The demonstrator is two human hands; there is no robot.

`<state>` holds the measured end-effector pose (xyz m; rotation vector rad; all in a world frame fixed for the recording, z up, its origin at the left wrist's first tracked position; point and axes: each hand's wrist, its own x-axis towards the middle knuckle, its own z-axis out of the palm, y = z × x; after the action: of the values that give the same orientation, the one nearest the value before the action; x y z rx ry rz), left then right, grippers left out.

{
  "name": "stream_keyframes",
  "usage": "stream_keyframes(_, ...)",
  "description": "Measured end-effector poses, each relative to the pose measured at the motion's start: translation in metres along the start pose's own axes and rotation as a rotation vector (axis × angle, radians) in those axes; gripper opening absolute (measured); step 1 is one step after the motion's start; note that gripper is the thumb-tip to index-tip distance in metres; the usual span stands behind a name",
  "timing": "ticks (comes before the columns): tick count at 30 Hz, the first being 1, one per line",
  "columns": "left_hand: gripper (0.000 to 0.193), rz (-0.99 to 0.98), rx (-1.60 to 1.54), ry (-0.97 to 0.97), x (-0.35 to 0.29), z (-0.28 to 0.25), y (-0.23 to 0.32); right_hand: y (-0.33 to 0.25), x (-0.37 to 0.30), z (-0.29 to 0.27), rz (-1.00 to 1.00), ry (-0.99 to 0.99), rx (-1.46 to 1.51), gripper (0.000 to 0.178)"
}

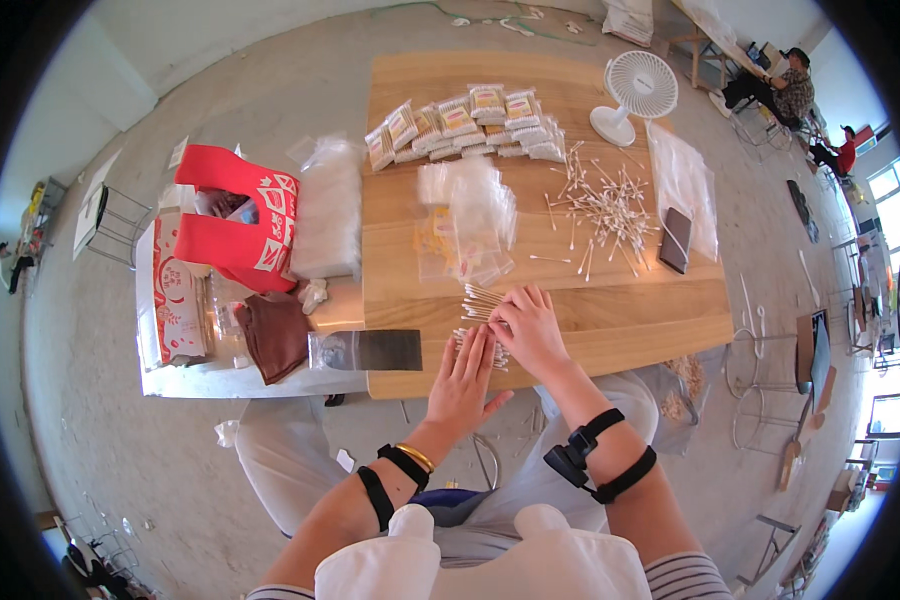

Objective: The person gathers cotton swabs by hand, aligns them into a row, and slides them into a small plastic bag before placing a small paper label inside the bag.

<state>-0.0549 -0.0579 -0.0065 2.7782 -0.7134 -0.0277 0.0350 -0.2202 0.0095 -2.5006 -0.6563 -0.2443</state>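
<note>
At the near edge of the wooden bench (610,320), the left hand (467,380) lies flat and open while the right hand (530,325), fingers loosely curled, seems to gather a small bundle of cotton swabs (480,303): light, thin, easily scattered, best pinched mid-shaft.

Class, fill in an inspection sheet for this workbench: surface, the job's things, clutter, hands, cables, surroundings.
Surface: wooden table, a white side table at its left.
Job's things: bundle of cotton swabs under the hands; loose swabs; filled packets at the far edge.
Clutter: clear bags, red bag, brown cloth, small fan, dark phone.
Hands: left hand flat and open on swabs; right hand open, fingers on bundle.
Cables: one on the far floor.
Surroundings: concrete floor, stools, seated people.
</note>
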Motion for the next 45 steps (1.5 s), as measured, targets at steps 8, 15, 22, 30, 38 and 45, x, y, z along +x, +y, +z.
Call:
stream_keyframes(8,0.092,-0.011,0.042,-0.024,-0.001,-0.001,0.0,0.0,-0.005,-0.004,0.048,-0.05,0.026,0.009)
stream_keyframes(15,0.091,-0.013,-0.031,0.009,-0.001,-0.002,0.0,-0.002,0.011,0.008,0.119,0.048,0.182,0.015)
stream_keyframes(22,0.091,-0.055,-0.043,0.0,-0.001,-0.004,0.002,0.038,-0.01,-0.004,0.182,0.073,0.208,0.012)
stream_keyframes(30,0.092,-0.16,-0.043,0.044,0.013,-0.001,0.008,0.082,-0.027,-0.061,0.318,0.282,0.005,0.024)
stream_keyframes(38,0.094,-0.116,0.003,0.001,0.016,-0.012,-0.002,-0.005,-0.053,-0.022,0.239,0.207,0.175,0.027)
stream_keyframes(45,0.093,-0.061,0.029,-0.045,0.01,-0.01,-0.014,-0.005,-0.022,0.004,0.253,0.126,0.225,0.019)
